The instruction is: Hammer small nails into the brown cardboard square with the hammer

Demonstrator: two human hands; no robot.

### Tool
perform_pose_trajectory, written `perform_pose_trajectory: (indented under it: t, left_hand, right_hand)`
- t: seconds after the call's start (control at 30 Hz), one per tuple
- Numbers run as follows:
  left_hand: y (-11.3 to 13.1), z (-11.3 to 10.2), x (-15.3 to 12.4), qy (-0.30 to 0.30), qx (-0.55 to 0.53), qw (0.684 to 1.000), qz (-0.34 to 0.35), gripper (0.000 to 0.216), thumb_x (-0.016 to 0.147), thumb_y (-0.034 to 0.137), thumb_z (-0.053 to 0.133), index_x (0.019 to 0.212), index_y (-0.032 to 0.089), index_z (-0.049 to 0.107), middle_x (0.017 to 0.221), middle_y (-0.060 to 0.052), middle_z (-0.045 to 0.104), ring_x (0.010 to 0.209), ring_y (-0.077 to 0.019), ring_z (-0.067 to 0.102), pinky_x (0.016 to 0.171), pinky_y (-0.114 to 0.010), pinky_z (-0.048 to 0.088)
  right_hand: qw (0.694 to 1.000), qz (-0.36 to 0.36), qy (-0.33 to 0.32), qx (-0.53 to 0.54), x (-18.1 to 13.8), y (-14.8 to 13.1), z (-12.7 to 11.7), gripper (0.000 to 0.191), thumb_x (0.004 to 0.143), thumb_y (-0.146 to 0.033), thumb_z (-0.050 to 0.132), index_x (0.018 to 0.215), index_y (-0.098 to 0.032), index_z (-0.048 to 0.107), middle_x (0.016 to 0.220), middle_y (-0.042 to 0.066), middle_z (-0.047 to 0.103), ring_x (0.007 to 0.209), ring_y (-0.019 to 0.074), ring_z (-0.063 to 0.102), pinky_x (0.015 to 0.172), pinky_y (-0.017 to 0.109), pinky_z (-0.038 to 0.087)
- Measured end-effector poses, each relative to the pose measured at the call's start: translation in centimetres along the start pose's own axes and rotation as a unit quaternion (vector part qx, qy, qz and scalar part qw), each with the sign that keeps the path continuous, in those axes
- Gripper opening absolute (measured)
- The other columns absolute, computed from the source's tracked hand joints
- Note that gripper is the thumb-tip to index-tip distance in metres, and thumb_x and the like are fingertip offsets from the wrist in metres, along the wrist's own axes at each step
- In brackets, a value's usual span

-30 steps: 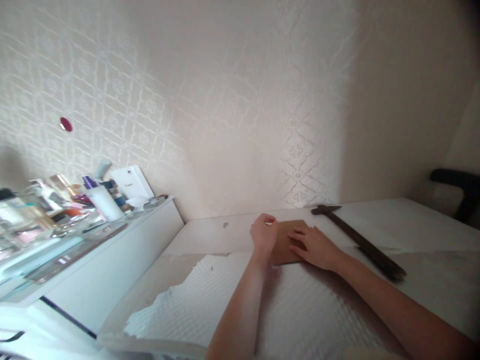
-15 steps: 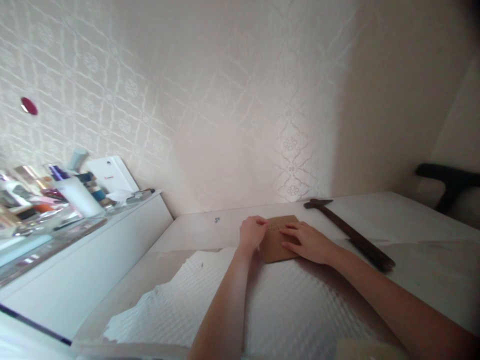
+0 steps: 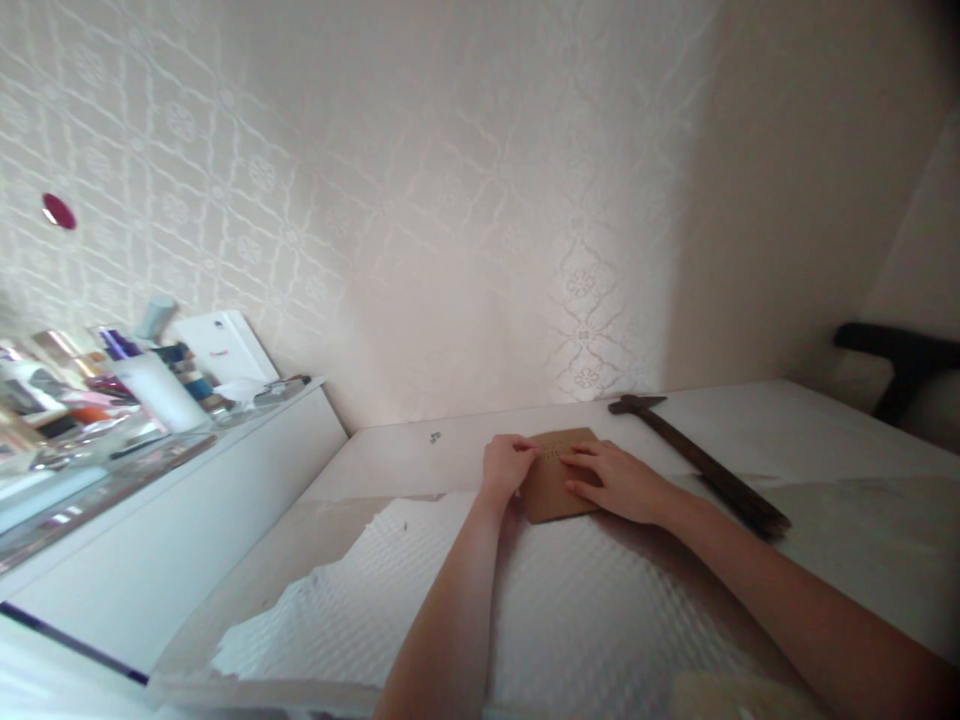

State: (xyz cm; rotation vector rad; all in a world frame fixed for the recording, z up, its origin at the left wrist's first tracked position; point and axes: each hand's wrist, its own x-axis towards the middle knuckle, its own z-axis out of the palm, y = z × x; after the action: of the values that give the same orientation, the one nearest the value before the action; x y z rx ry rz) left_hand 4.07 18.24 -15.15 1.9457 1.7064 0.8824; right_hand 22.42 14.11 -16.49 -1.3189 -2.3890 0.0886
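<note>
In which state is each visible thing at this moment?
Brown rectangular cardboard: lying flat, dotted near its far edge
Left bare hand: curled, at the cardboard's left edge
Right bare hand: open, resting on the cardboard
Dark brown hammer: lying unheld
White textured sheet: spread, left edge ragged
White rectangular box: propped up, tilted

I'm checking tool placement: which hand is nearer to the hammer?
Right: the right hand lies on the brown board, to the left of the hammer. The left hand is farther away, at the board's left edge.
</note>
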Motion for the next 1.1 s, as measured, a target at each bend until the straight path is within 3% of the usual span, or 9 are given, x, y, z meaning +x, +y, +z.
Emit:
perform_pose_trajectory:
  t: [0.67, 0.77, 0.87, 0.97, 1.1]
  left_hand:
    - [0.4, -0.4, -0.1, -0.008, 0.010, 0.999, -0.034, 0.015, 0.076, 0.022, 0.060, 0.082, 0.018, 0.073, 0.080, -0.004, 0.070, 0.077, -0.0159, 0.063, 0.068, -0.021, 0.045]
    - [0.4, -0.4, 0.0, -0.011, 0.007, 0.999, -0.045, 0.019, 0.078, 0.026, 0.056, 0.078, 0.016, 0.072, 0.074, -0.005, 0.070, 0.075, -0.0173, 0.063, 0.064, -0.022, 0.044]
    - [0.4, -0.5, 0.0, -0.012, -0.001, 0.999, -0.050, 0.026, 0.083, 0.028, 0.050, 0.078, 0.016, 0.072, 0.075, -0.005, 0.070, 0.077, -0.0173, 0.063, 0.066, -0.022, 0.043]
    - [0.4, -0.4, 0.1, -0.011, -0.015, 0.998, -0.052, 0.031, 0.086, 0.031, 0.046, 0.081, 0.016, 0.072, 0.081, -0.005, 0.070, 0.080, -0.0176, 0.063, 0.070, -0.023, 0.043]
    - [0.2, -0.2, 0.2, -0.012, -0.049, 0.997, -0.053, 0.037, 0.088, 0.033, 0.041, 0.083, 0.013, 0.071, 0.085, -0.009, 0.070, 0.083, -0.0198, 0.063, 0.074, -0.025, 0.044]
  right_hand:
    - [1.000, 0.008, 0.015, -0.020, 0.0, 0.2, -0.5, 0.041, 0.085, -0.040, 0.044, 0.113, -0.016, 0.062, 0.120, 0.013, 0.055, 0.108, 0.0274, 0.050, 0.094, 0.041, 0.038]
    - [0.988, 0.092, 0.076, -0.097, -0.2, 1.2, -1.1, 0.039, 0.087, -0.035, 0.039, 0.113, -0.015, 0.061, 0.118, 0.014, 0.056, 0.108, 0.0304, 0.049, 0.092, 0.045, 0.038]
    - [0.949, 0.240, 0.132, -0.157, -1.0, 3.0, -1.8, 0.040, 0.084, -0.028, 0.038, 0.116, -0.013, 0.058, 0.114, 0.019, 0.055, 0.103, 0.0364, 0.049, 0.081, 0.050, 0.041]
    - [0.911, 0.355, 0.116, -0.173, -1.9, 4.7, -2.1, 0.042, 0.080, -0.028, 0.041, 0.116, -0.013, 0.057, 0.105, 0.024, 0.056, 0.097, 0.0401, 0.050, 0.070, 0.051, 0.043]
    - [0.889, 0.420, 0.061, -0.169, -2.3, 5.7, -2.2, 0.040, 0.082, -0.023, 0.037, 0.116, -0.013, 0.054, 0.103, 0.022, 0.054, 0.094, 0.0370, 0.053, 0.068, 0.046, 0.044]
